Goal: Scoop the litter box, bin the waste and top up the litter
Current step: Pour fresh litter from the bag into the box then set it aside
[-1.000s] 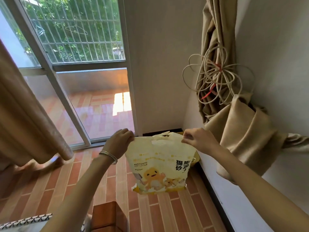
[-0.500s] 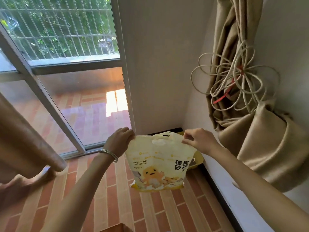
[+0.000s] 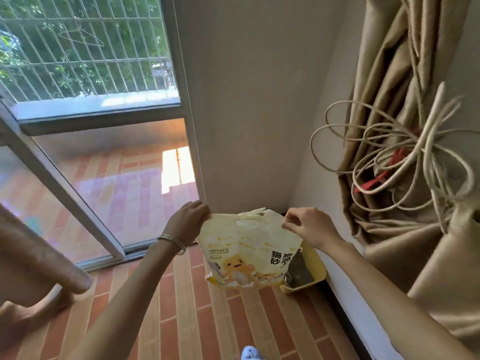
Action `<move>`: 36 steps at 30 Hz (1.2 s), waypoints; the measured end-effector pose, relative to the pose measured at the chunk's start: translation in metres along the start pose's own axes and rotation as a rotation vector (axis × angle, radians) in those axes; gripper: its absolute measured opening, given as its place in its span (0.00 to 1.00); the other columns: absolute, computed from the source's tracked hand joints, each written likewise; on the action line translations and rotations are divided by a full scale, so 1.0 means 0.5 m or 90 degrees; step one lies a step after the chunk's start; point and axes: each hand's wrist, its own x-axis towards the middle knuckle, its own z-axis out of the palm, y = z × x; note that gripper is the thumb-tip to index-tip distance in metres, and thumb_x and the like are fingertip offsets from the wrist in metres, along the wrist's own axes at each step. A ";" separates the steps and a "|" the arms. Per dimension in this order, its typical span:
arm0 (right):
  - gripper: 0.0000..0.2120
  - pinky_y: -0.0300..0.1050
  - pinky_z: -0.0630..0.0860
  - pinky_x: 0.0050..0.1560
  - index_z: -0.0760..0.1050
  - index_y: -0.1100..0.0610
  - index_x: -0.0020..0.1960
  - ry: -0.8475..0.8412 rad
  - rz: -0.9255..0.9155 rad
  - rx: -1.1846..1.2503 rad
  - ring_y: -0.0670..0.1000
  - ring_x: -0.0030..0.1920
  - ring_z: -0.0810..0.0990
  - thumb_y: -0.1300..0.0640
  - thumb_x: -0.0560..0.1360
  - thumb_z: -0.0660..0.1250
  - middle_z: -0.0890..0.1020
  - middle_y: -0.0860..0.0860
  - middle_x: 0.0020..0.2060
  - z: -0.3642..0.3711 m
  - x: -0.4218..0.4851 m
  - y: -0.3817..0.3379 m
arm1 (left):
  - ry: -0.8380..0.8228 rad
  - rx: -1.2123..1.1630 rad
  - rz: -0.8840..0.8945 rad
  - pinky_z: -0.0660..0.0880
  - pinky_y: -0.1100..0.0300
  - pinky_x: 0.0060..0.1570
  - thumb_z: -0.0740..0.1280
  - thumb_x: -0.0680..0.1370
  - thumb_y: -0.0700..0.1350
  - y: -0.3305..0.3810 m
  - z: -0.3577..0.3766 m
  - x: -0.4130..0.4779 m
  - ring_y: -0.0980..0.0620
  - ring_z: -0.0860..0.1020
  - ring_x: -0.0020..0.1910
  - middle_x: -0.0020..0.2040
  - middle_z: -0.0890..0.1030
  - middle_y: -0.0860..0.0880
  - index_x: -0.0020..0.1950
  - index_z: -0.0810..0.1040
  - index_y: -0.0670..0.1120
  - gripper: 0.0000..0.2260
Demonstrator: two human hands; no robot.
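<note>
Terracotta brick-tile floor [image 3: 181,307] lies open left of the yellow plastic litter box [image 3: 304,288], which sits in the wall corner. Draped beige fabric curtain [image 3: 389,229] hangs close above and right of that box. Pale yellow printed plastic litter bag [image 3: 249,250] hangs upright just left of the box, partly covering it. Left hand [image 3: 188,222], right hand [image 3: 306,227]: each grip pinches a top corner of the bag. We judge top-up is in hand: carry the bag over the box, tip one corner low, pour slowly. Mind wall and curtain; swing room lies left.
</note>
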 end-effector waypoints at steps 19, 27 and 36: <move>0.06 0.42 0.74 0.40 0.77 0.53 0.40 0.012 0.176 0.179 0.45 0.39 0.78 0.51 0.71 0.70 0.80 0.45 0.35 0.080 0.197 0.092 | -0.137 -0.063 0.086 0.77 0.54 0.36 0.65 0.76 0.37 -0.176 0.155 0.301 0.46 0.76 0.37 0.40 0.78 0.47 0.43 0.79 0.42 0.05; 0.06 0.43 0.74 0.40 0.76 0.50 0.37 0.101 0.369 0.191 0.44 0.37 0.78 0.50 0.70 0.71 0.80 0.45 0.34 0.133 0.272 0.057 | -0.244 -0.121 0.198 0.70 0.60 0.35 0.57 0.74 0.47 -0.281 0.204 0.444 0.46 0.77 0.37 0.41 0.79 0.46 0.44 0.80 0.42 0.14; 0.07 0.42 0.72 0.38 0.77 0.51 0.40 0.161 0.559 0.149 0.45 0.36 0.78 0.49 0.70 0.71 0.79 0.43 0.33 0.192 0.324 -0.063 | -0.299 -0.194 0.353 0.70 0.59 0.33 0.60 0.74 0.46 -0.376 0.228 0.575 0.46 0.77 0.36 0.40 0.79 0.48 0.42 0.80 0.43 0.11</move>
